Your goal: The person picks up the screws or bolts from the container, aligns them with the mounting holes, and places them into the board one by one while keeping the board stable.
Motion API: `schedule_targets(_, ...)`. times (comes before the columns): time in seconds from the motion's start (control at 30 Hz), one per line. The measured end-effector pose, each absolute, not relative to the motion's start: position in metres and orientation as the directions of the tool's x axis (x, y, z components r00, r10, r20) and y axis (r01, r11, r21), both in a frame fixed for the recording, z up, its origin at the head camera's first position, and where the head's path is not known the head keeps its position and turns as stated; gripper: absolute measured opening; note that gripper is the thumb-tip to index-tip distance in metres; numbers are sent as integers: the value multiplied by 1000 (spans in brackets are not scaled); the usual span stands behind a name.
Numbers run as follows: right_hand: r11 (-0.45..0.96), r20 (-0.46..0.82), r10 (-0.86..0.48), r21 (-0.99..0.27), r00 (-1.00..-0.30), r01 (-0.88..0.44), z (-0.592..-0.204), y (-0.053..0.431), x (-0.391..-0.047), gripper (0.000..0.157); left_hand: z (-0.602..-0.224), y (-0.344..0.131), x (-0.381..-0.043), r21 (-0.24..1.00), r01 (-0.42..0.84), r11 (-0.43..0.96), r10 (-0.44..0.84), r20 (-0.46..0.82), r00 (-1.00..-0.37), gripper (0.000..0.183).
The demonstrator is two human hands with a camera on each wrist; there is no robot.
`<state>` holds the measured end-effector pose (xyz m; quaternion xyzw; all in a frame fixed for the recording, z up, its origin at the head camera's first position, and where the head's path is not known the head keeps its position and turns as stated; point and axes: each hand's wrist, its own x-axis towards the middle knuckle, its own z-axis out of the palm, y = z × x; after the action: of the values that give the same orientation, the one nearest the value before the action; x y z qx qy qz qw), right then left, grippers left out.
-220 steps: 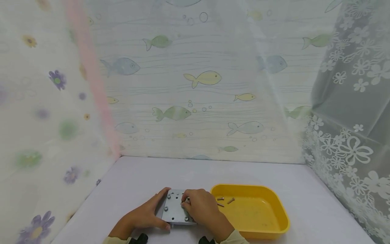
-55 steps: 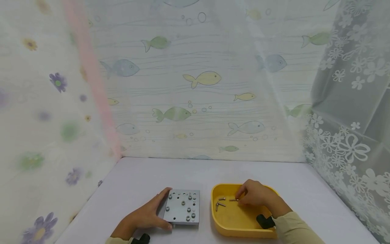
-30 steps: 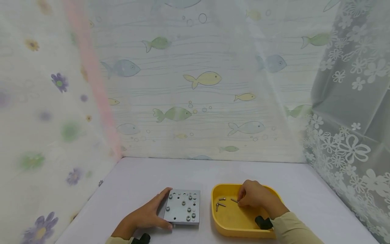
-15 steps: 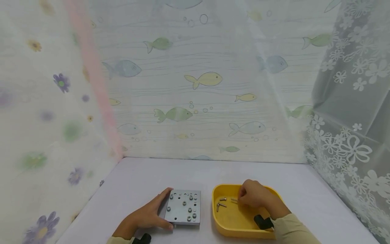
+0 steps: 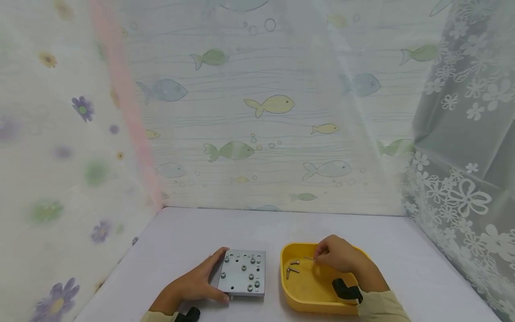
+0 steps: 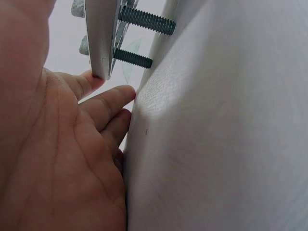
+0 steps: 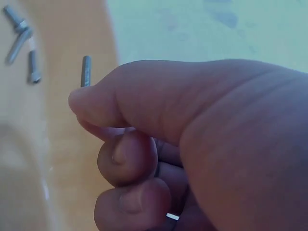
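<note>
My left hand (image 5: 195,281) grips the left side of a square silver metal plate (image 5: 233,280), thumb at the near corner and forefinger at the far one. Several socket head screws (image 5: 243,268) stand in the plate's holes; their threaded shanks (image 6: 147,20) stick out underneath in the left wrist view. Over the yellow tray (image 5: 318,307), my right hand (image 5: 339,255) pinches a screw (image 7: 86,72) between thumb and forefinger, its threaded end showing and its head hidden. A small shiny bit (image 7: 172,216) shows among the curled lower fingers.
Three loose screws (image 5: 294,270) lie at the tray's left side. The tray stands just right of the plate on a white-covered table (image 5: 209,228). Printed fish curtain (image 5: 257,134) hangs behind, with more curtains at both sides.
My right hand has gone from the plate to the tray, and in the last half second it has risen slightly with the pinched screw. The left hand keeps its place on the plate.
</note>
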<state>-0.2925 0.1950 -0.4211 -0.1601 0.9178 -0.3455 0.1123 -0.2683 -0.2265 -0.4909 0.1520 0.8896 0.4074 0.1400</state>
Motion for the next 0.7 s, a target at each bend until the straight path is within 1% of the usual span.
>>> schedule_targets(0.23,659,-40,-400,-706,-915,-257,-410,191,-291,8,-488,-224,-266,757,149,636,371,-131,-919,131)
schedule_targets(0.47,639,2,-384,-722,-923,-267,-390,178,-286,14,-488,-225,-267,759,149,634,371,-130,-919,131)
schedule_targets(0.7,615,54,-362,-736,-930,-283,-381,159,-283,9,-488,-225,-268,771,153,619,381,-124,-916,131)
